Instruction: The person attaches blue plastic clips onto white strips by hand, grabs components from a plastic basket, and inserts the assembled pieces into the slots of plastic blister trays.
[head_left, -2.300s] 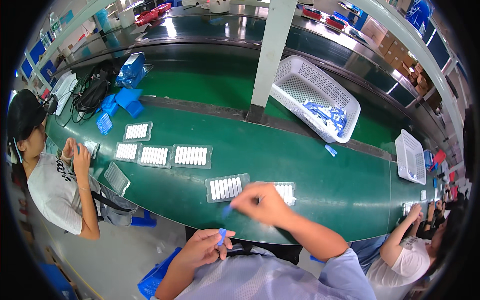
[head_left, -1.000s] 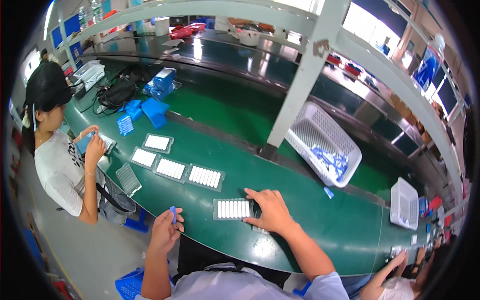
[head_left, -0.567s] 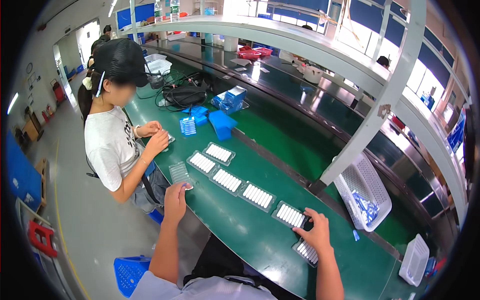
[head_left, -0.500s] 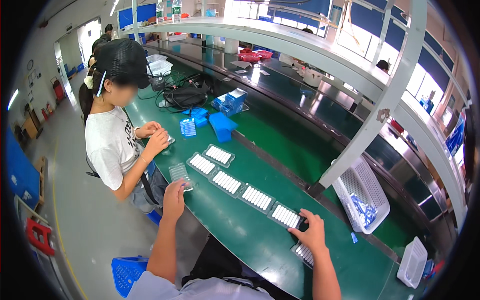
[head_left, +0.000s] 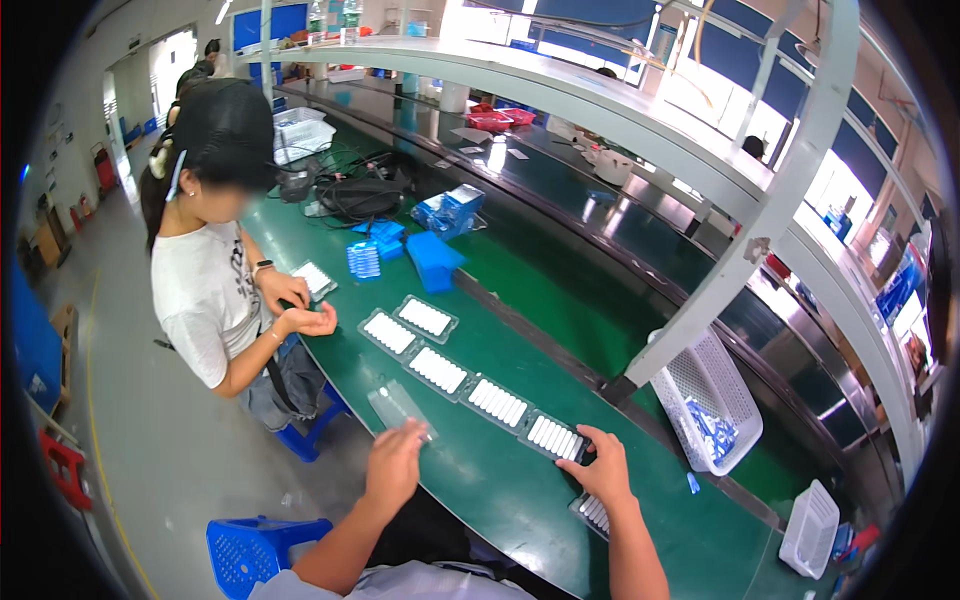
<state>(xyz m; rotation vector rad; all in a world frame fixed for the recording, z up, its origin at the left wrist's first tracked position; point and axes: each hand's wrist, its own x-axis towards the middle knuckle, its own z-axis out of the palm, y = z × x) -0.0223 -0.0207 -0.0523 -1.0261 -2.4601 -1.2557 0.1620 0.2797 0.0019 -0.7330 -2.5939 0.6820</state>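
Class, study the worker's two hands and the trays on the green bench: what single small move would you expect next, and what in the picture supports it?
Probably the left hand closes on the empty clear tray beneath its fingertips and draws it in. That tray lies at the bench's near edge, apart from the filled trays, while the right hand rests on the end of the nearest filled tray in the row.

Open green surface between both hands, passable. Blocked ahead by a diagonal row of filled trays (nearly end to end). Beyond, a white post and white basket to the right.
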